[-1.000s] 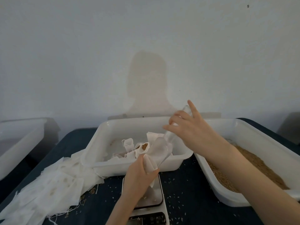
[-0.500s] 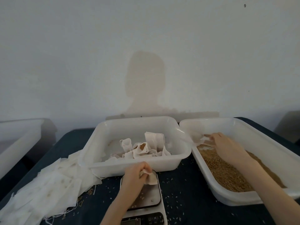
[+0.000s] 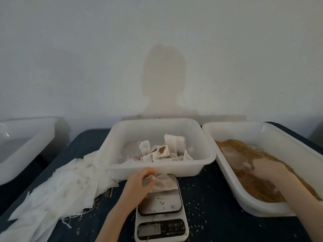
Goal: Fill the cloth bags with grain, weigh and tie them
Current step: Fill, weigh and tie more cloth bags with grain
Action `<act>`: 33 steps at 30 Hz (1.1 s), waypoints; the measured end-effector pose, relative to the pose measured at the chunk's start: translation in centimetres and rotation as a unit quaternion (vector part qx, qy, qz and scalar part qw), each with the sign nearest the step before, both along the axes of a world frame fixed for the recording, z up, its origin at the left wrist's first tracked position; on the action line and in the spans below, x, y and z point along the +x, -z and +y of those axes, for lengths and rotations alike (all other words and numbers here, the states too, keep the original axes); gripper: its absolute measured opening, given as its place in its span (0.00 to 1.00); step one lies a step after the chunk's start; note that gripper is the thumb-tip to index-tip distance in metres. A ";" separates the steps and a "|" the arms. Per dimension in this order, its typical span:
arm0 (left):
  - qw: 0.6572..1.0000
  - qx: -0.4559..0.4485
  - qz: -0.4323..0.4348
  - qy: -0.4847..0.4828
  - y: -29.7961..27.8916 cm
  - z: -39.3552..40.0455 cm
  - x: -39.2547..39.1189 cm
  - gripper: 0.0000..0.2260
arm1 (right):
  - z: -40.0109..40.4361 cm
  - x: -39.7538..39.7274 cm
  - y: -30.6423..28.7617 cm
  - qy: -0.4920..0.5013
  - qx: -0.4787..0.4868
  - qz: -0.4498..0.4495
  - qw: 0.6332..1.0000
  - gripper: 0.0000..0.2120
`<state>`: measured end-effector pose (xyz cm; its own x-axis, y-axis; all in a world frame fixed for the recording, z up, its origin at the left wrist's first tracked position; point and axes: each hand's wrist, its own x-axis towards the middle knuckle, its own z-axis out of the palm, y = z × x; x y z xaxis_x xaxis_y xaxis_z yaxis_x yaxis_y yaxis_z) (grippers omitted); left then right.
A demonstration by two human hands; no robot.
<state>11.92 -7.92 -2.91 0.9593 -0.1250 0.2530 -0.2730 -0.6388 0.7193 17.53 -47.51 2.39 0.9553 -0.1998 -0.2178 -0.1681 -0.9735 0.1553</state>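
The left hand (image 3: 139,180) pinches the mouth of a cloth bag (image 3: 164,183) between curled fingers, the bag lying limp on the far edge of the scale (image 3: 160,205). The right hand (image 3: 269,170) is down in the grain (image 3: 251,182) of the right tray (image 3: 272,205), holding a clear scoop (image 3: 235,157) (motion blur hides how far the fingers close, so I cannot tell the grip exactly). Just beyond the scale stands the middle tray (image 3: 157,169), with several cloth bags (image 3: 162,151) inside, one open and showing grain. A heap of empty bags (image 3: 56,194) spreads over the desk (image 3: 209,198) to the left, touching that tray. Loose grains dot the desk and the scale's plate. Another tray (image 3: 22,147) sits far left
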 end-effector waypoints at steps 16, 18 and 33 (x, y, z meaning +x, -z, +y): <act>0.960 -0.202 -0.026 -0.193 3.4 3.1 -1.2 0.07 | 16.0 -4.8 2.4 -0.192 0.191 -0.259 0.927 0.15; 0.952 -0.208 -0.029 -0.221 3.7 3.3 -1.3 0.09 | 16.5 -4.6 4.7 -0.170 0.203 -0.244 0.933 0.18; 0.923 -0.273 0.026 -0.269 4.5 3.7 -0.7 0.09 | 15.5 -3.2 9.7 -0.100 0.303 -0.180 0.930 0.11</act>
